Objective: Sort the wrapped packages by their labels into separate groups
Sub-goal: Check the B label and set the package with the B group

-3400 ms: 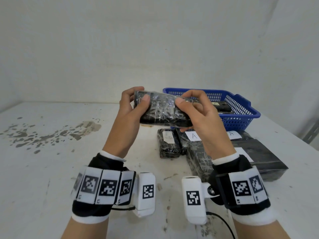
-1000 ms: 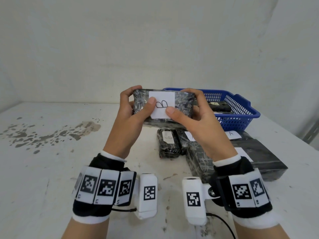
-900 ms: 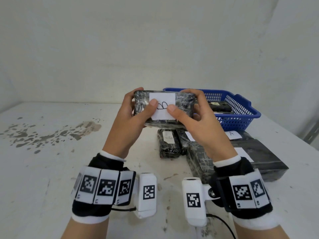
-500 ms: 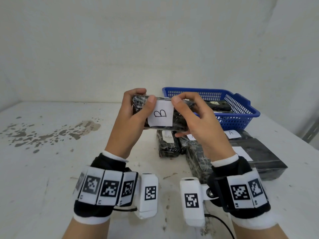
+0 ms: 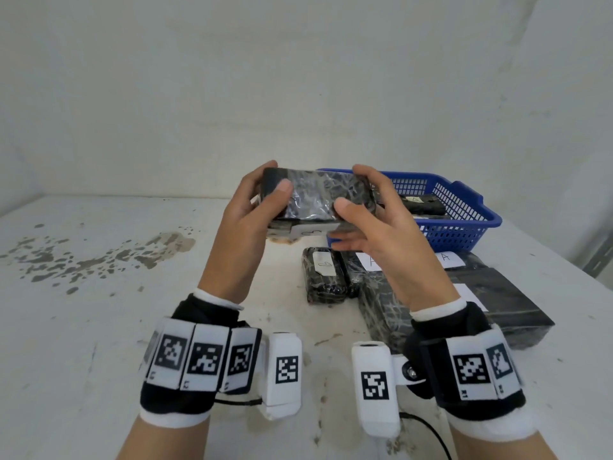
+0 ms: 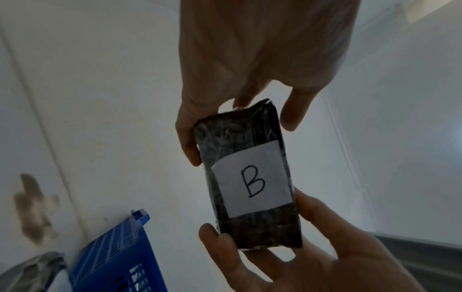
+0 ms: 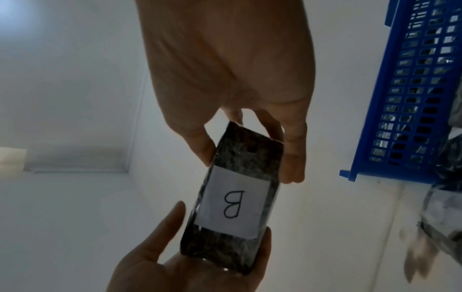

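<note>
Both hands hold one wrapped package [image 5: 318, 197] above the counter [image 5: 99, 327]: the left hand [image 5: 247, 220] grips its left end, the right hand [image 5: 381, 227] its right end. Its "B" label [image 6: 252, 184] faces down, just left of the blue basket [image 5: 464, 224].

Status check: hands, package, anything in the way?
Left hand and right hand both grip the wrapped package at its ends, above the table. Label reads B, facing down. Nothing in the way.
</note>
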`<state>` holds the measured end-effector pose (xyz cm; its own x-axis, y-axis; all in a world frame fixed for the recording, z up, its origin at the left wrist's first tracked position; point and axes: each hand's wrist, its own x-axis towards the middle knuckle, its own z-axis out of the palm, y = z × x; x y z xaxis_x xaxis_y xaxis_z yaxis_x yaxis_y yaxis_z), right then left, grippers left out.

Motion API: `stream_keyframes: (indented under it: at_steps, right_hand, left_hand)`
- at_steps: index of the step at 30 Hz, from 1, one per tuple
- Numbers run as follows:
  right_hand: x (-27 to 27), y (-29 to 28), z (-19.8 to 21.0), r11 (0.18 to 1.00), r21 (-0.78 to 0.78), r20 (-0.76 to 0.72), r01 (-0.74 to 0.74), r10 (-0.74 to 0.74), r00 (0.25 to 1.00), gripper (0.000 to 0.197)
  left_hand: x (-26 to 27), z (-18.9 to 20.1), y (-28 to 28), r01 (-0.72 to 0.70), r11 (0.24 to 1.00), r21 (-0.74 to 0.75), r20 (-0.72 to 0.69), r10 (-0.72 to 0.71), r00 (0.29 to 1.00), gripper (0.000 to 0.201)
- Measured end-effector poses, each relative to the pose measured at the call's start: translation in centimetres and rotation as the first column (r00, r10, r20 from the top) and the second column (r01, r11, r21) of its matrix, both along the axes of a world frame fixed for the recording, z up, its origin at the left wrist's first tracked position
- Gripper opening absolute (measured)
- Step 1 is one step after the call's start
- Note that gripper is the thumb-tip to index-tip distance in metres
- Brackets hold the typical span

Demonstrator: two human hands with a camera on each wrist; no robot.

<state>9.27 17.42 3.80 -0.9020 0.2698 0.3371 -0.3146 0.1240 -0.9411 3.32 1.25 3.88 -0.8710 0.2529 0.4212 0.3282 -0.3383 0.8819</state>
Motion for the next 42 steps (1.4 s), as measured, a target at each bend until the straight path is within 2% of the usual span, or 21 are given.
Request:
stream_keyframes:
  at_steps: [7,11,14,19,23,26,29,31,34,36,38,42]
  right_hand:
    - [0.2,0.0,0.3,0.999,-0.035,-0.061,0.012,-0.014,0.998,0.018]
    - [0.2,-0.3,0.2,0.999,-0.007,-0.033,0.048,-0.048,0.998,0.011]
    - [0.3,-0.7,0.2,0.996,0.024,-0.011,0.084,-0.084,0.996,0.014]
    - [0.4,-1.0,-0.1,0.991,0.076,-0.009,0.114,-0.113,0.994,0.031]
    - [0.5,-1.3,-0.1,0.989,0.116,-0.012,0.088,-0.087,0.996,0.047]
    - [0.4,-1.2,-0.2,0.987,0.114,-0.019,0.114,-0.113,0.993,0.051]
    - [0.1,-0.8,-0.3,0.985,0.06,-0.043,0.16,-0.158,0.987,0.057]
    - [0.1,-0.6,-0.3,0.98,0.067,-0.047,0.185,-0.182,0.982,0.057]
    - [0.3,-0.3,-0.3,0.955,0.174,-0.076,0.24,-0.23,0.97,0.045]
    - [0.5,-0.6,-0.1,0.938,0.261,-0.097,0.227,-0.209,0.973,0.042]
    - [0.6,-1.2,0.0,0.93,0.325,-0.076,0.172,-0.156,0.985,0.051]
    - [0.5,-1.6,-0.1,0.935,0.323,-0.034,0.144,-0.14,0.99,0.067]
  left_hand:
    - [0.0,-0.3,0.3,0.001,1.0,-0.026,-0.019,-0.002,1.0,0.034]
    - [0.2,-0.3,0.3,0.003,0.998,-0.058,-0.046,-0.005,0.999,0.026]
    - [0.4,-0.4,0.5,-0.008,0.996,-0.092,-0.083,0.0,0.997,0.011]
    - [0.7,-0.2,0.5,-0.02,0.993,-0.116,-0.112,0.007,0.994,0.008]
    - [0.8,-0.1,0.6,-0.044,0.993,-0.106,-0.116,0.032,0.993,0.012]
    - [0.8,0.0,0.6,-0.006,0.997,-0.073,-0.03,0.004,1.0,0.023]
    - [0.5,0.2,0.3,0.044,0.998,0.043,0.049,-0.046,0.998,0.034]
    - [0.4,0.3,0.1,0.063,0.995,0.076,0.086,-0.07,0.994,0.048]
    - [0.2,0.2,0.1,0.026,1.0,0.0,0.089,-0.026,0.996,0.067]
    - [0.4,0.2,0.3,-0.01,1.0,-0.021,0.102,0.012,0.995,0.067]
    - [0.6,0.1,0.5,-0.025,0.999,-0.033,0.089,0.028,0.996,0.059]
    - [0.9,0.2,0.4,-0.027,0.996,-0.087,0.03,0.029,0.999,0.047]
